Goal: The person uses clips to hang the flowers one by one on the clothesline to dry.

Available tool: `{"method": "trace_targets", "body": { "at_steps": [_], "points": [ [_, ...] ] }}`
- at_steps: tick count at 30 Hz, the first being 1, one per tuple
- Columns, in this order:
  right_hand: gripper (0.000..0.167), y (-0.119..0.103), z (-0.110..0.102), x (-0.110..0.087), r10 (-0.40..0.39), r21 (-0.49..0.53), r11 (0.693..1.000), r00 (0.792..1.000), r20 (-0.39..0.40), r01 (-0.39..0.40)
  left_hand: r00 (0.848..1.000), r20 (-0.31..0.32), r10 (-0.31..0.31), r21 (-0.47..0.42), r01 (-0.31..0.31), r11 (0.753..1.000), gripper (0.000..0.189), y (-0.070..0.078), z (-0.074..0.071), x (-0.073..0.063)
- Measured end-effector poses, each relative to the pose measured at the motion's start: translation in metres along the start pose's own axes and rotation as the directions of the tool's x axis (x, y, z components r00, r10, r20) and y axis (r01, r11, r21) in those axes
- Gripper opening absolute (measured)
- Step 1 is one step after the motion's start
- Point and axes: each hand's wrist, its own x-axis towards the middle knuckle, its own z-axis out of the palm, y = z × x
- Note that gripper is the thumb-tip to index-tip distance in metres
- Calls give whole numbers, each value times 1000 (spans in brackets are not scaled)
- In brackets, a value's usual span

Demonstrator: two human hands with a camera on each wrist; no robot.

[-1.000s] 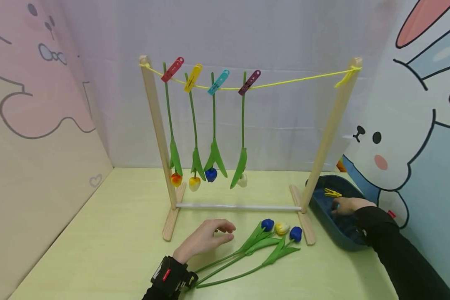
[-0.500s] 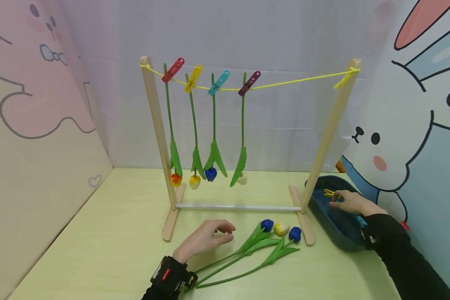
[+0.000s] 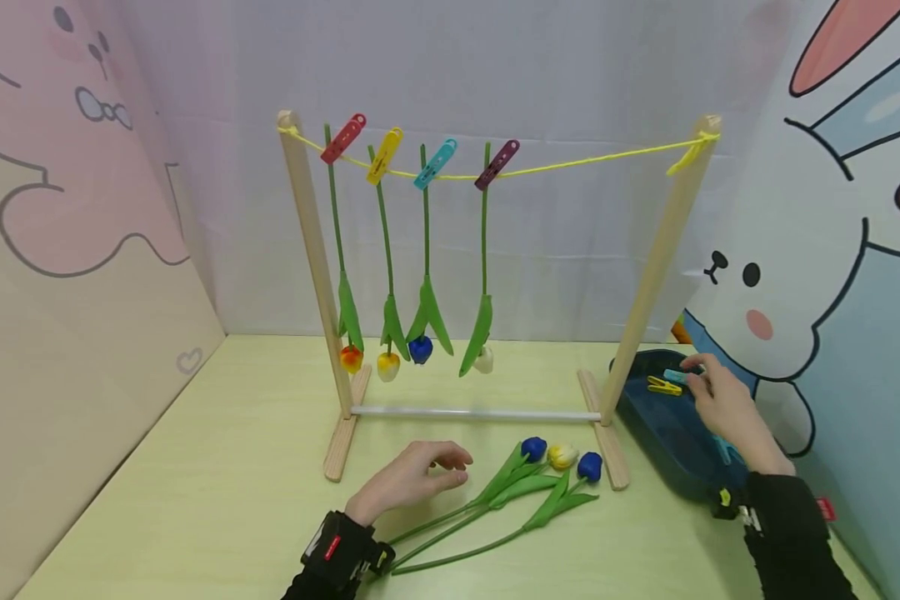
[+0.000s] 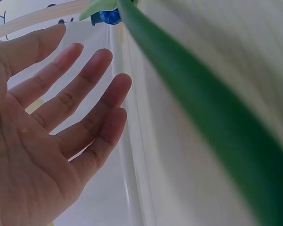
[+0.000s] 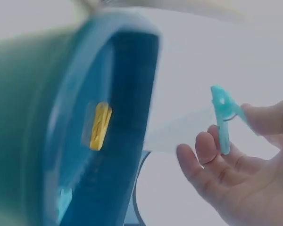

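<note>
Between thumb and fingers, my right hand (image 3: 727, 408) pinches a light blue clothespin (image 5: 223, 117) above the dark blue basin (image 5: 146, 61). A yellow clothespin (image 3: 664, 386) lies in that basin, and another blue one (image 3: 726, 450) is near its front. My left hand (image 3: 412, 479) rests on the table with relaxed fingers and holds nothing, as the left wrist view confirms. Beside it lie artificial tulips: a blue one (image 3: 534, 450), a yellow-white one (image 3: 562, 456) and a second blue one (image 3: 589, 467). Their stems run toward my left wrist.
A wooden frame (image 3: 660, 258) carries a yellow string (image 3: 600, 158). Several tulips hang head down from it by red (image 3: 343, 139), yellow (image 3: 385, 156), light blue (image 3: 435, 164) and purple clothespins (image 3: 497, 164). A white rod (image 3: 472, 413) joins the frame's feet.
My right hand has risen from inside the basin, moving back and right, and now shows a light blue clothespin in its fingers. The left hand has stayed put.
</note>
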Motion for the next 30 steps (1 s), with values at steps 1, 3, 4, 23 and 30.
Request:
{"method": "trace_targets", "body": {
  "at_steps": [1, 3, 4, 23, 30],
  "points": [
    [30, -2, 1, -3, 6, 18, 1000, 1000, -30, -5, 1000, 4, -3, -1, 3, 1000, 31, 0, 0, 0],
    [31, -7, 4, -8, 7, 53, 999, 995, -101, -2, 1000, 12, -3, -6, 3, 1000, 30, 0, 0, 0],
    [32, -9, 6, -11, 13, 72, 997, 991, -136, -3, 1000, 15, -2, -11, 3, 1000, 30, 1, 0, 0],
    [22, -65, 50, -17, 70, 656, 724, 923, -377, 213, 983, 169, -76, -79, 91, 993, 26, 4, 3, 0],
    [21, -74, 59, -14, 15, 630, 744, 938, -347, 221, 974, 198, -108, -74, 125, 989, 24, 6, 2, -2]
  ]
}}
